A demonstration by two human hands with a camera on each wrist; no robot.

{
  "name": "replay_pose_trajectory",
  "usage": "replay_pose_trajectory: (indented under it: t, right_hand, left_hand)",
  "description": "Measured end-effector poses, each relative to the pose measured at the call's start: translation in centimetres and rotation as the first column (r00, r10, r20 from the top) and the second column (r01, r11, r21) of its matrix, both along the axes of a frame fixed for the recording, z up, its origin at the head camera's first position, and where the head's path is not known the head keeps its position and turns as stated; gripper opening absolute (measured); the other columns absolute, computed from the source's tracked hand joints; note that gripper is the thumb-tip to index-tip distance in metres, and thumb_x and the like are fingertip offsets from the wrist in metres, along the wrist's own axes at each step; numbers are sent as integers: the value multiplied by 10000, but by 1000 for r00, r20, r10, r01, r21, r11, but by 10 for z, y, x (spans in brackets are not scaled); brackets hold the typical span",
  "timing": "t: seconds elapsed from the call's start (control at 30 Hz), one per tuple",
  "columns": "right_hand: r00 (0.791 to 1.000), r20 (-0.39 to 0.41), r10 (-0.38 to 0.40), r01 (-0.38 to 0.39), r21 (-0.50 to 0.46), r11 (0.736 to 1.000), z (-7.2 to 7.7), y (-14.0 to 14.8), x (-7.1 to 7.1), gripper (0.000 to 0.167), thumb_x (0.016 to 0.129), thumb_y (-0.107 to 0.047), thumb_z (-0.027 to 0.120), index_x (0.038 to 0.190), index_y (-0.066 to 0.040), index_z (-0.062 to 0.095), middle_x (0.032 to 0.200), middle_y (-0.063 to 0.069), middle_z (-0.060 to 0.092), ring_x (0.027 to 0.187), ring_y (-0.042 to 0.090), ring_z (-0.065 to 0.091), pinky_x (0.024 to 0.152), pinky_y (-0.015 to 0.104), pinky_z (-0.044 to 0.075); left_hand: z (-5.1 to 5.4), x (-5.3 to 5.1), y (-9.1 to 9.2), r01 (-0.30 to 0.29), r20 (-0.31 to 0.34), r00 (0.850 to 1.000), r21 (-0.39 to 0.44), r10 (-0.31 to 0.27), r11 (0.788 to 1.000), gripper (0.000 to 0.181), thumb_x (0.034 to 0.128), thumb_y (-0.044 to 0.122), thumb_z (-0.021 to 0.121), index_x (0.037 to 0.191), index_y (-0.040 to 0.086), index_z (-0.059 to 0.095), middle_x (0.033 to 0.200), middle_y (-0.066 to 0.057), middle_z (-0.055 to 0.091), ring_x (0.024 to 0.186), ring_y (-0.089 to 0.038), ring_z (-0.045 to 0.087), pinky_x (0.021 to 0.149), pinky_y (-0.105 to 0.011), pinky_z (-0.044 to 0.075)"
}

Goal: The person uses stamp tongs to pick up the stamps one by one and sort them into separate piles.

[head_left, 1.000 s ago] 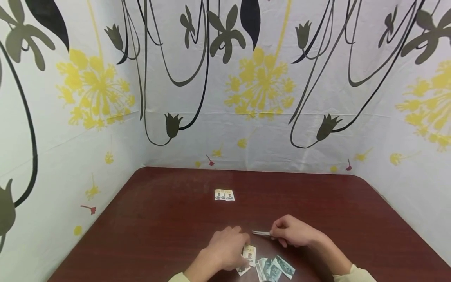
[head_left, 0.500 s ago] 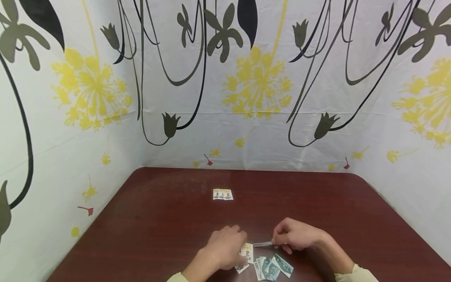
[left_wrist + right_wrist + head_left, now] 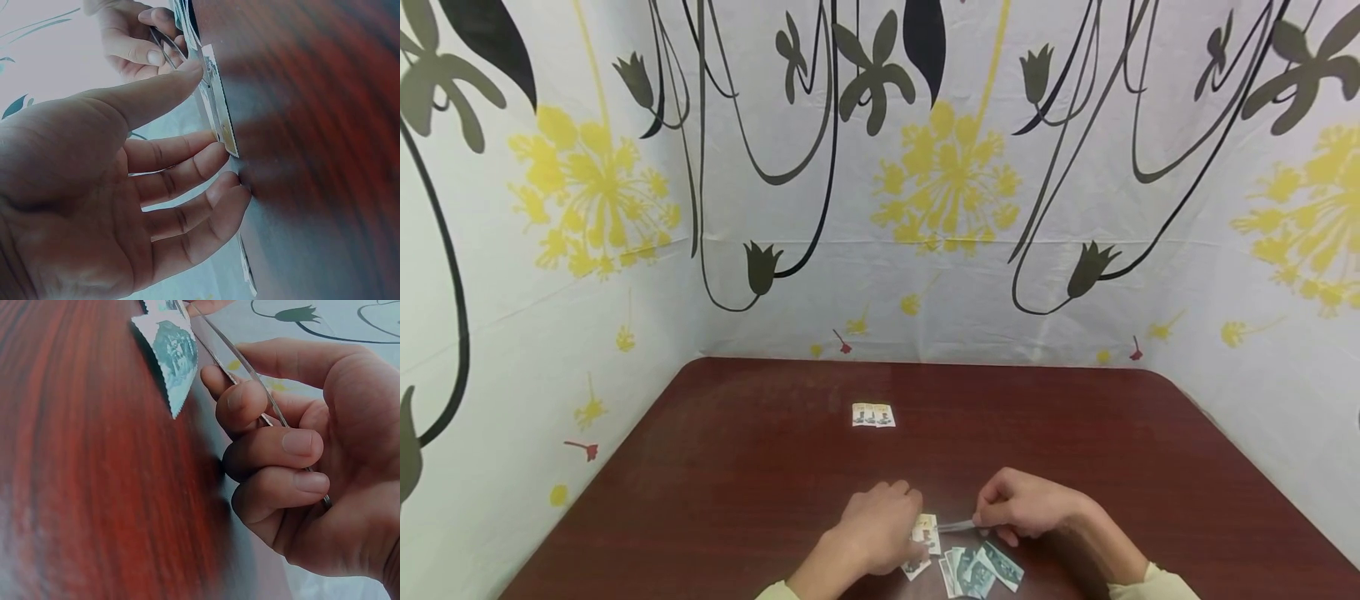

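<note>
Tweezers [image 3: 957, 526], lower center of frame, pinched in the grip of right hand [image 3: 1026, 502] | tips at yellow-topped stamp [image 3: 928, 532], touched by left hand's [image 3: 880, 523] relaxed fingers | green stamps [image 3: 976, 572] overlapping, bottom center | stamp trio [image 3: 873, 415] below mid-frame, dark-red counter [image 3: 737, 467]

Counter [image 3: 760, 483] shows red-brown with darker streaks; piled stamps [image 3: 964, 575], teal with white edges; stamp beside the pile [image 3: 932, 533], white and yellow; far stamps [image 3: 873, 415], white, yellow and grey; tweezers [image 3: 253, 373], silver-grey; white backdrop [image 3: 835, 217] bears yellow, grey-green and black plant motifs.
</note>
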State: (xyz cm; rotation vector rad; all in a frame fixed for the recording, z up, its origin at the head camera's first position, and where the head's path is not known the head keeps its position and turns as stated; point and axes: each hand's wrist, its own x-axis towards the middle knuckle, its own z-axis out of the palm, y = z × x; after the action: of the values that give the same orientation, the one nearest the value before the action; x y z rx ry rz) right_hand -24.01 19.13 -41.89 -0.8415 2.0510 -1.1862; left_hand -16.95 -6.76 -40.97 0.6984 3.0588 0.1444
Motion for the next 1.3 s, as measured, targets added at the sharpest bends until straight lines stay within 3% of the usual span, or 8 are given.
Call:
replay_pose_trajectory:
  t: [0.1,0.27,0.33,0.83,1.1,1.3]
  right_hand:
    - [1000,-1,6,-6,-2,1000,-2,0,0,319,1003,-152,649,828,114,666,575,356,427,412,-8,368,410,198,287]
    - [1000,1,25,-25,-14,1000,-3,0,-2,361,1025,-153,625,819,143,607,536,19,436,452,19,378,432,219,287]
    - [999,-5,33,-33,-18,999,-3,0,-2,359,1026,-150,622,822,144,600,559,-48,453,463,19,384,438,219,287]
    - [998,-41,54,-56,-57,997,-4,1,-2,286,1022,-113,620,853,118,641,592,-74,463,482,-5,391,429,207,282]
    - [997,-65,29,-33,-58,998,-5,6,-5,288,1034,-132,619,873,103,660,579,-70,453,471,-11,379,418,207,284]
    - [996,-90,5,-11,-67,998,-6,8,-7,284,1030,-120,623,852,100,651,584,-60,449,474,-15,385,413,199,280]
  left_hand:
    - [0,0,1,-3,-2,1000,1,3,1000,409,828,497,849,1052,190,697,972,50,648,876,-158,633,655,-350,541]
    - [-1,0,1,-4,-7,1000,2,4,1000,418,828,514,850,1049,194,695,974,52,652,871,-156,633,655,-351,543]
    - [-1,0,1,-2,-9,1000,4,2,1000,417,827,516,851,1045,197,693,974,54,651,869,-155,632,655,-351,542]
    - [0,1,2,-12,-3,1000,13,12,1000,424,825,515,855,1038,190,684,965,45,649,863,-165,640,655,-359,543]
    - [1,3,0,-44,5,999,27,43,999,575,779,618,854,1084,159,693,988,24,662,877,-186,656,663,-379,537]
    - [7,7,-1,-114,28,993,9,114,993,776,665,686,897,1113,93,673,958,-31,653,868,-224,667,667,-395,541]
